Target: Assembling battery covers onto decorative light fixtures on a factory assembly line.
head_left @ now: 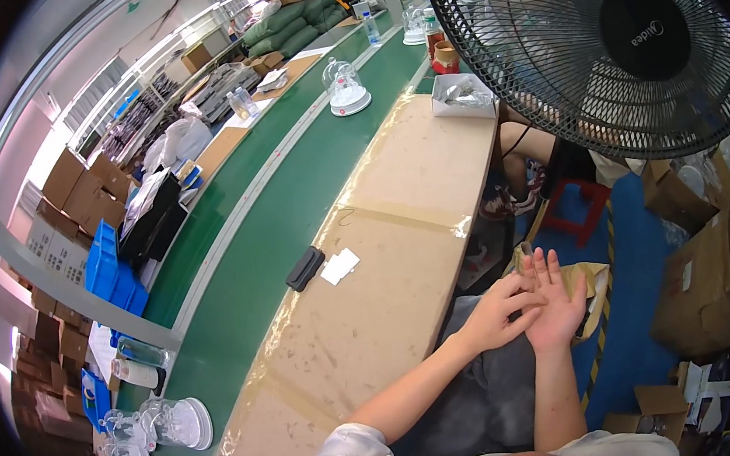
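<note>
My right hand is raised palm up above my lap, its fingers stretched and apart. From the left, my left hand reaches across to it, fingers loosely bent and touching the right palm; I see nothing held between them. Behind the hands is a brown paper-lined box or bag, partly hidden. To their left runs a workbench topped with brown cardboard, its seams taped. A black oblong case lies on it beside small white paper pieces.
Clear domes on white round bases crowd the lower left; another dome stands on the green conveyor belt. A white box with plastic bags sits at the bench's far end. A black fan looms upper right, above a red stool and cartons.
</note>
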Demonstrator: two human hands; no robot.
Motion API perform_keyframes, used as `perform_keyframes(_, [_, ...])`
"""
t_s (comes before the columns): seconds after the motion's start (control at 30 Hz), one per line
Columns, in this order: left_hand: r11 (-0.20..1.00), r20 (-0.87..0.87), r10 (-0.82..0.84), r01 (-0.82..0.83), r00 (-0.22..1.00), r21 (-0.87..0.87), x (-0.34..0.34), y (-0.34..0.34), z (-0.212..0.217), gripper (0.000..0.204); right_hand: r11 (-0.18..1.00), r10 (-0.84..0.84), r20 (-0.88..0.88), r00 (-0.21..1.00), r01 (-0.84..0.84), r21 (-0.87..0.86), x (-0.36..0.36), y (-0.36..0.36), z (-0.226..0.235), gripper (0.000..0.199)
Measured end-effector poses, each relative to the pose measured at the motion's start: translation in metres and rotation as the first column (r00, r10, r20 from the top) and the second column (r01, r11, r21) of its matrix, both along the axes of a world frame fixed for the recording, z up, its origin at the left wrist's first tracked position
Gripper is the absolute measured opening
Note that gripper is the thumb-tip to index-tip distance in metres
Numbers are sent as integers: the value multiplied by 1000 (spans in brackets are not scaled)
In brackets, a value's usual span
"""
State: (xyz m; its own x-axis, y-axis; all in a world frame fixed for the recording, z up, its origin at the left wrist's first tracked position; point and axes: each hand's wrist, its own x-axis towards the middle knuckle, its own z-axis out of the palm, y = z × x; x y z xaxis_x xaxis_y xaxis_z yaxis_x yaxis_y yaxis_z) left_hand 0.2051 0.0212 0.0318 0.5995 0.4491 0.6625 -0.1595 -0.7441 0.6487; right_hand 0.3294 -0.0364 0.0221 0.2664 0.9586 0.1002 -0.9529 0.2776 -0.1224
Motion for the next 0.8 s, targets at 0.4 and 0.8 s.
perform_keyframes(0.4, [993, 32, 104, -102, 994, -61, 6, -9, 9, 17, 914, -362, 659, 659, 392, 110, -5, 8, 7, 70])
perform_keyframes(0.8, [973, -140, 214, -224, 967, -56, 6, -15, 15, 11, 903, -327, 885, 330, 385, 190, -2, 7, 2, 73])
